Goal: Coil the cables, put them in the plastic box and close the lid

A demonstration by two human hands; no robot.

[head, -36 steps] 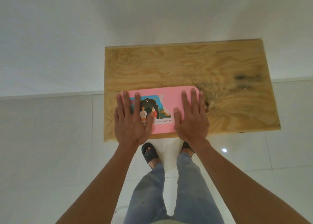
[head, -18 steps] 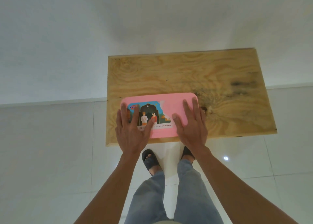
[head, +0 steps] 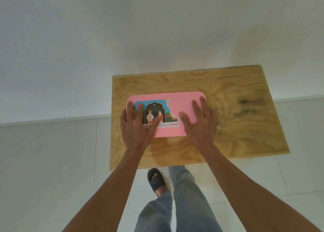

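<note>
The plastic box is covered by its pink lid (head: 178, 105), which carries a colourful picture label on its left half. It lies on the left middle of a wooden table (head: 242, 130). My left hand (head: 135, 128) rests flat on the lid's left end, fingers spread over the label. My right hand (head: 199, 124) lies flat on the lid's right end, its outer fingers at the right edge. Neither hand closes around anything. No cables are visible; the inside of the box is hidden by the lid.
The table stands against a white wall, with white floor tiles to the left, right and front. My legs in grey trousers and a dark sandal (head: 156, 181) are just below the table's front edge. A dark stain (head: 249, 103) marks the wood at right.
The box now lies farther from the table's front edge, with both hands still flat on its lid. The camera view has tilted so the table sits lower in the frame.
</note>
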